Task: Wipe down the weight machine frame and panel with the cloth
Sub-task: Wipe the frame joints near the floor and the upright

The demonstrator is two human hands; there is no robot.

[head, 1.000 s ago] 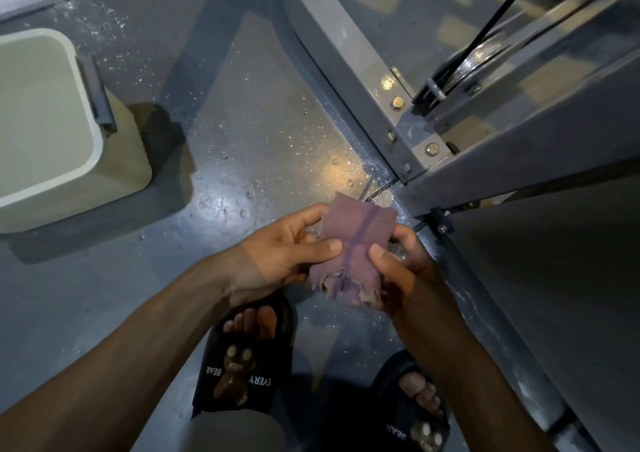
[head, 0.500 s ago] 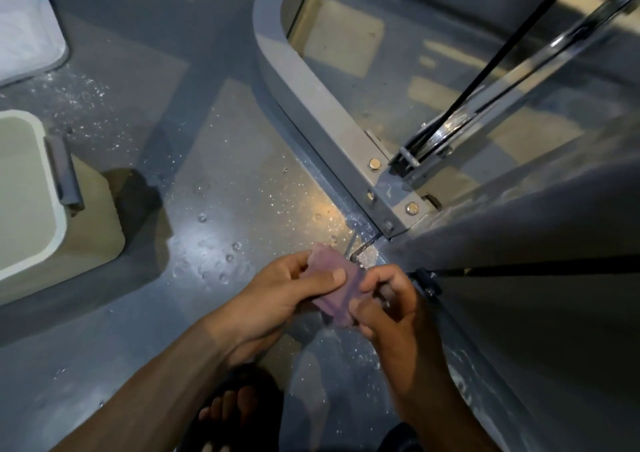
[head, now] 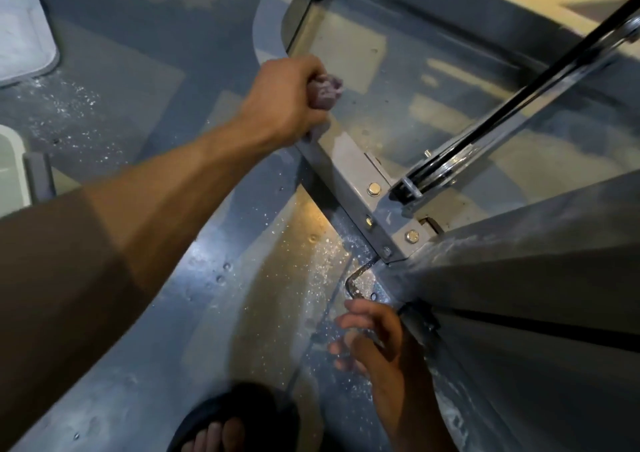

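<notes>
My left hand (head: pixel 287 98) is stretched out and closed around the bunched purple cloth (head: pixel 325 91), pressing it on the grey frame bar (head: pixel 349 171) of the weight machine where the bar curves. My right hand (head: pixel 374 341) hangs low with its fingers apart and nothing in it, beside the grey panel (head: pixel 540 278) on the right. Bolts hold the bar to the panel's corner. A chrome rail with a black cable (head: pixel 512 116) runs up to the right from there.
A pale bucket (head: pixel 14 171) with a grey handle stands at the left edge, a white tray (head: pixel 24 36) beyond it. The grey floor (head: pixel 242 313) is wet and speckled. My sandalled foot (head: pixel 225 427) is at the bottom. A bent metal rod (head: pixel 353 282) lies at the panel's base.
Both hands held the cloth low near the panel corner. Now the left hand alone has carried it, bunched, up onto the frame bar; the right hand has let go and stays low.
</notes>
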